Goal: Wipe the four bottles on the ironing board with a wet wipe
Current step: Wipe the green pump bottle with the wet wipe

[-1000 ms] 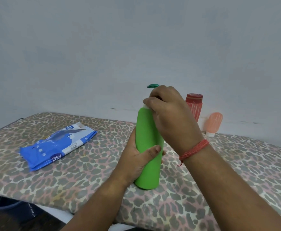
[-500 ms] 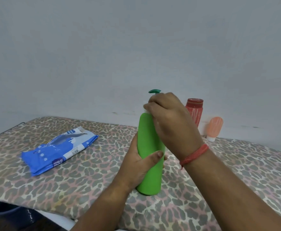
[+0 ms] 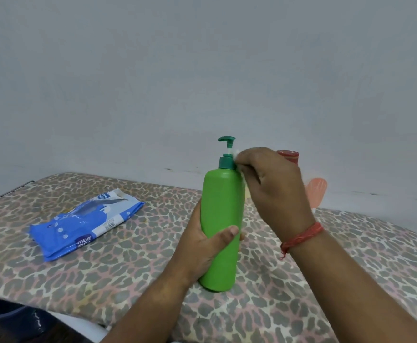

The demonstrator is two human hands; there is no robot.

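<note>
A tall green pump bottle (image 3: pixel 221 219) stands upright on the leopard-print ironing board (image 3: pixel 103 280). My left hand (image 3: pixel 202 248) grips its lower body, thumb across the front. My right hand (image 3: pixel 274 191) holds a white wet wipe (image 3: pixel 236 154) against the right side of the dark green pump collar. Behind my right hand a red bottle (image 3: pixel 289 155) and a small peach bottle (image 3: pixel 316 191) stand by the wall, both partly hidden. A fourth bottle is not visible.
A blue pack of wet wipes (image 3: pixel 83 226) lies on the board to the left. A pale wall runs close behind the board. The board's front edge is near me, with a dark object (image 3: pixel 4 320) below at bottom left.
My right hand has slid off the top of the pump to its right side, uncovering the pump head and collar. The wipe now shows at my fingertips. The left hand keeps its grip.
</note>
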